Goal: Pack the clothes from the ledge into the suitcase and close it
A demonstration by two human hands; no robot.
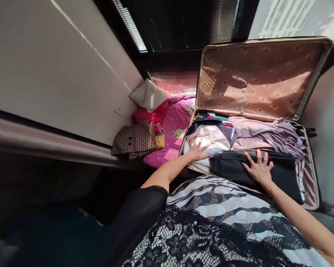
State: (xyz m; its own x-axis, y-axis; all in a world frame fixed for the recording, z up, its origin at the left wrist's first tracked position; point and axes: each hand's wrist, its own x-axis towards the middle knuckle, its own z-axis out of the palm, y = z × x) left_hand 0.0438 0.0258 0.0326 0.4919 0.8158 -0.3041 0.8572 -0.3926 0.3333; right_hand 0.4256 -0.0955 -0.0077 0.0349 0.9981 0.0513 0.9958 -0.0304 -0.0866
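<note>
An open suitcase (pixel 313 185) lies in front of me, packed with folded clothes, its pink-lined lid (pixel 247 85) standing up at the back. My left hand (pixel 197 150) rests with fingers spread on a white and navy shirt (pixel 217 135) in the left part of the case. Fingers apart, my right hand (pixel 259 168) presses flat on black folded trousers or a similar black garment (pixel 231 163) along the near side. Behind that lie a pale pink garment (pixel 249 131) and a crumpled mauve one (pixel 289 137). Neither hand grips anything.
Left of the case spreads a pink patterned quilt (pixel 174 137). On it are a beige cushion (pixel 149 95), a red cloth item (pixel 156 113) and a brown patterned cloth or bag (pixel 136 139). A white panel (pixel 58 74) stands at left, dark-framed windows behind.
</note>
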